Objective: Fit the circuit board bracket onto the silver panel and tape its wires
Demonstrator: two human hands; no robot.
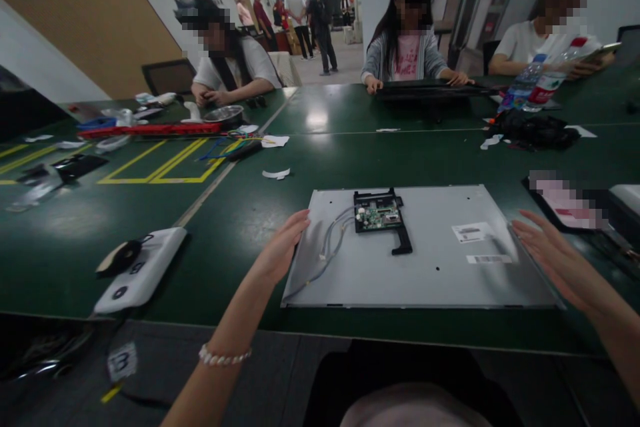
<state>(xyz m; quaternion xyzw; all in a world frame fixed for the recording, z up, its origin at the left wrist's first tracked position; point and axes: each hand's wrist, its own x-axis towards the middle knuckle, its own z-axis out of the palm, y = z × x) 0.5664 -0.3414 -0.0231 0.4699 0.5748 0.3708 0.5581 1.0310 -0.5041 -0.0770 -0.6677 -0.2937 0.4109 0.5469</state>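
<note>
A flat grey metal display panel [380, 280] lies on the green table in front of me. On its back sits a green circuit board [379, 215] in a black plastic bracket [401, 240]. Grey cables [326, 240] run from the board toward the panel's left edge. My left hand [283, 247] is beside the left edge, fingers stretched out together. At the right edge, my right hand [553, 257] has its fingers extended too. Both palms face the panel; whether the fingertips touch it I cannot tell. Two white labels [470, 233] are stuck on its right half.
A white device with round dark openings [145, 273] lies left on the table [225, 267]. A phone-like pink item [567, 200] is at right. Farther off are bottles [555, 77], a metal bowl [224, 116], and paper scraps [277, 174]. Several people sit opposite.
</note>
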